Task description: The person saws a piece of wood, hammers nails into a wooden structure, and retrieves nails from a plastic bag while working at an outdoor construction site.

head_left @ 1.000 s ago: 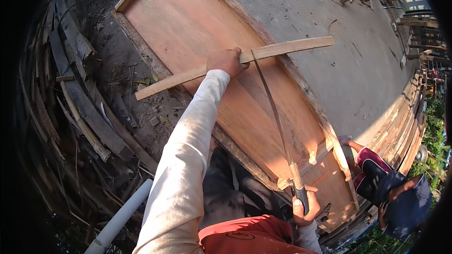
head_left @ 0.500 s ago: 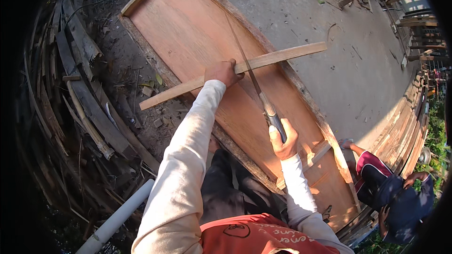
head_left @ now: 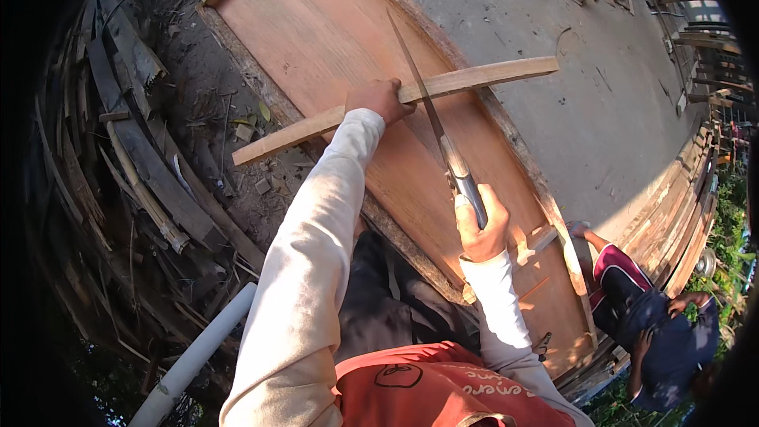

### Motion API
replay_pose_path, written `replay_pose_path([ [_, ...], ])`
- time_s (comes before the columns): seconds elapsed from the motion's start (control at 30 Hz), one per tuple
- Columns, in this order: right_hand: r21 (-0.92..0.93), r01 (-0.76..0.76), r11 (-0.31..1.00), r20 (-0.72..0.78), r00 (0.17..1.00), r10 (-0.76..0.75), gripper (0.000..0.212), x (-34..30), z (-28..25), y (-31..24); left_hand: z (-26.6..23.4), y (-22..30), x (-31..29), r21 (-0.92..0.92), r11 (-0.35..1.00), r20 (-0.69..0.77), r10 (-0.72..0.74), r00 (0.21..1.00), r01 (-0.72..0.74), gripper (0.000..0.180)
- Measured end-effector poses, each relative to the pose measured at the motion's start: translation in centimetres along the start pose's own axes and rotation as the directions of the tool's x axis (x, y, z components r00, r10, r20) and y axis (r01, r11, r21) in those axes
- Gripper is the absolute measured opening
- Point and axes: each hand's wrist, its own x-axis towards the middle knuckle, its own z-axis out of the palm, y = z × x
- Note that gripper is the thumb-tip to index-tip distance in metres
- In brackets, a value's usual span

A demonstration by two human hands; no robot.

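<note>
Spanning a shallow panel of reddish-brown plywood with a rough wooden frame (head_left: 300, 32), a long, pale, straight wooden strip (head_left: 490, 76) is shown, its ends overhanging toward 9 and 2 o'clock; support is presumably given by the frame's raised edges. At 12 o'clock the strip is gripped by the left hand's (head_left: 378, 101) curled fingers, apparently for steadiness. The dark-handled saw with a long tapering blade (head_left: 433, 117) is held in the closed fingers of the right hand (head_left: 486, 229), at 4 o'clock; the strip is crossed by the blade just beside the left hand, tip toward 12. Open room is offered by the grey concrete floor (head_left: 585, 126) at 2 o'clock; at 4, space is bounded by a person in dark blue (head_left: 664, 348).
</note>
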Motion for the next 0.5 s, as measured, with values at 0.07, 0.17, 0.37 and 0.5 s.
replay_pose_path([
  [0.07,-0.103,0.005,0.995,-0.015,1.0,-0.006,0.016,-8.6,-4.1,0.9,-0.5,0.4,-0.3,0.008,1.0,0.043,0.018,0.999,-0.018,0.052],
  [0.17,-0.08,-0.088,0.993,-0.079,0.994,0.081,0.024,-17.9,-7.8,0.9,-1.8,0.8,0.4,0.022,0.998,0.088,0.065,0.994,-0.067,0.055],
  [0.37,-0.025,0.034,0.999,-0.084,0.996,-0.036,0.017,-0.8,-1.5,2.1,-0.5,3.3,-1.1,0.025,0.996,0.034,0.085,0.996,-0.086,0.056],
  [0.5,0.033,-0.043,0.999,-0.045,0.998,0.045,0.013,-6.4,-1.6,1.4,-0.4,0.0,0.0,-0.077,0.996,0.011,0.038,0.999,-0.037,0.056],
])
